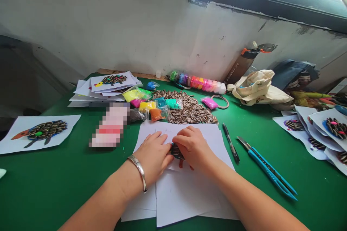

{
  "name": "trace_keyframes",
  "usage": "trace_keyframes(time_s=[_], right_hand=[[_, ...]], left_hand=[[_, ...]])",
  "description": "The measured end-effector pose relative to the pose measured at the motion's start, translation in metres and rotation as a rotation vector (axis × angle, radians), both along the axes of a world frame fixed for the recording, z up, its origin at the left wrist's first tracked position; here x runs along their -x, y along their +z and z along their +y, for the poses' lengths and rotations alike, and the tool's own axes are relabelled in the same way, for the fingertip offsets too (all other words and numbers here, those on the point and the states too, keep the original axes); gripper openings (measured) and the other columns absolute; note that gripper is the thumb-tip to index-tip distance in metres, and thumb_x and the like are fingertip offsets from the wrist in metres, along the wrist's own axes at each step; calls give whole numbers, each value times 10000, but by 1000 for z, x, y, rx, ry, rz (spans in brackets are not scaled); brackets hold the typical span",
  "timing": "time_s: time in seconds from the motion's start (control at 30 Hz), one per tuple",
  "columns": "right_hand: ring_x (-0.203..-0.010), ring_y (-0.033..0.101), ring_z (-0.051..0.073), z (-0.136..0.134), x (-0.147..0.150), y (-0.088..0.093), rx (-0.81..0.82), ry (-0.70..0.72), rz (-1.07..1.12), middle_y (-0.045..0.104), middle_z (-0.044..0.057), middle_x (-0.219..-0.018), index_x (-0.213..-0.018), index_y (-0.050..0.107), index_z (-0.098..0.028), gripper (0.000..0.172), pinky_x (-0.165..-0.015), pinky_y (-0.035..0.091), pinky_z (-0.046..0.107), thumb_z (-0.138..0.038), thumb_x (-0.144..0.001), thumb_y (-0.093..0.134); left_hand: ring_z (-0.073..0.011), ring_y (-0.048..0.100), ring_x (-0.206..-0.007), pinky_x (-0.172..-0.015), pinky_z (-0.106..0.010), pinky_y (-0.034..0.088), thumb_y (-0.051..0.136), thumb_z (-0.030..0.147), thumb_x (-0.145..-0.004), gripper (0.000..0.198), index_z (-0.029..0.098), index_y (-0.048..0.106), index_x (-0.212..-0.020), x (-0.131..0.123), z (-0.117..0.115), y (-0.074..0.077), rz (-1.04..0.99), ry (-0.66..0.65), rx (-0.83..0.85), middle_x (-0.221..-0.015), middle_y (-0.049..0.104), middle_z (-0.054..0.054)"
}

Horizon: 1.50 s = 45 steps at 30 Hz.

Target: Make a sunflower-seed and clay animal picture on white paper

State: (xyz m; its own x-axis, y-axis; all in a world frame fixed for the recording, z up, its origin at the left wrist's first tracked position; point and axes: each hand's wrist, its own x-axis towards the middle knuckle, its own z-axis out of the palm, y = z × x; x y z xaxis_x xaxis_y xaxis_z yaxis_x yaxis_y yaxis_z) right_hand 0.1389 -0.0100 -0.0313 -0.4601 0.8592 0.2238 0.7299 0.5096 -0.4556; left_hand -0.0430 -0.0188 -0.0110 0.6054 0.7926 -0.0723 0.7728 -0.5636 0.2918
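Observation:
Under both hands lies white paper [187, 198], several loose sheets overlapping. On it is a small figure [177, 151] covered in striped sunflower seeds, with orange-brown legs below; my hands hide much of it. My left hand [154, 151], a silver bangle at its wrist, rests on the sheet with fingers stretched out along the figure's left side. Over the figure's right side, my right hand [192, 146] has its fingers bent and pinched together. Whatever is between those fingertips is hidden. A heap of sunflower seeds [189, 108] lies just beyond the paper.
Bagged coloured clay [148, 107] sits left of the seeds. Right of the paper lie a black pen [231, 142] and blue tweezers [273, 173] alongside a cutter knife. Finished seed pictures are at left [40, 133] and right [336, 128]. A bottle [240, 65] and cloth bag [255, 88] stand behind.

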Motion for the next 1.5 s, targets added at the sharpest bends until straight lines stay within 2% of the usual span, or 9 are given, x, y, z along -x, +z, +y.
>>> trace_keyframes(time_s=[0.1,0.3,0.7,0.87,1.0,1.13,1.23,1.37,1.5], right_hand=[[-818,482,181,0,-2,0,6,29,-15,665,34,-835,-837,713,-233,132,-767,331,332,-160,-839,604],[-814,480,172,-2,-3,7,66,46,4,680,29,-829,-846,722,-235,253,-780,333,326,-79,-865,523],[-815,463,169,0,-4,-1,11,64,11,649,5,-796,-727,682,-213,168,-771,344,320,-51,-762,649],[-819,465,175,0,-3,-4,35,80,58,653,15,-819,-801,710,-233,183,-760,365,319,-64,-760,654],[-817,471,178,0,-1,-1,66,64,48,665,14,-797,-787,718,-237,183,-745,366,316,-78,-785,626],[-821,497,178,-1,-1,4,78,1,22,703,3,-834,-883,721,-251,260,-777,357,336,-71,-844,538],[-854,514,188,-3,-3,8,54,-72,21,708,24,-894,-943,711,-231,255,-795,358,344,-78,-848,530],[-846,505,190,-7,-5,12,7,-127,6,681,41,-858,-809,708,-208,190,-776,359,330,-108,-838,550],[-794,482,171,-9,-5,12,7,-117,-74,645,32,-763,-653,651,-190,210,-766,347,322,-125,-830,558]], left_hand=[[-303,454,-1142,-976,-476,393,489,274,-896,204,192,661,-968,0,0,-1,13,2,-13,-1054,600,-98],[-320,442,-1154,-977,-494,387,494,293,-900,218,186,655,-1001,1,-1,-2,25,-4,-21,-1079,596,-112],[-301,463,-1111,-984,-498,391,492,281,-903,212,177,659,-979,-2,0,3,41,-2,16,-1062,591,-108],[-319,436,-1169,-1008,-516,370,492,281,-900,234,182,655,-1035,-1,0,1,48,3,15,-1139,584,-110],[-329,434,-1183,-1007,-528,370,492,280,-900,248,185,651,-1064,-1,0,0,42,11,18,-1166,583,-110],[-339,431,-1195,-995,-522,384,499,294,-899,245,176,661,-1039,-1,-1,0,29,2,13,-1162,588,-119],[-343,436,-1193,-987,-521,393,504,302,-897,251,169,660,-1044,0,-1,1,36,4,5,-1164,590,-123],[-345,441,-1188,-981,-524,401,490,301,-904,259,167,660,-1047,0,-1,1,58,1,-1,-1168,591,-125],[-340,437,-1201,-994,-522,395,494,290,-900,259,171,660,-1059,-1,0,-3,67,4,-22,-1173,592,-121]])
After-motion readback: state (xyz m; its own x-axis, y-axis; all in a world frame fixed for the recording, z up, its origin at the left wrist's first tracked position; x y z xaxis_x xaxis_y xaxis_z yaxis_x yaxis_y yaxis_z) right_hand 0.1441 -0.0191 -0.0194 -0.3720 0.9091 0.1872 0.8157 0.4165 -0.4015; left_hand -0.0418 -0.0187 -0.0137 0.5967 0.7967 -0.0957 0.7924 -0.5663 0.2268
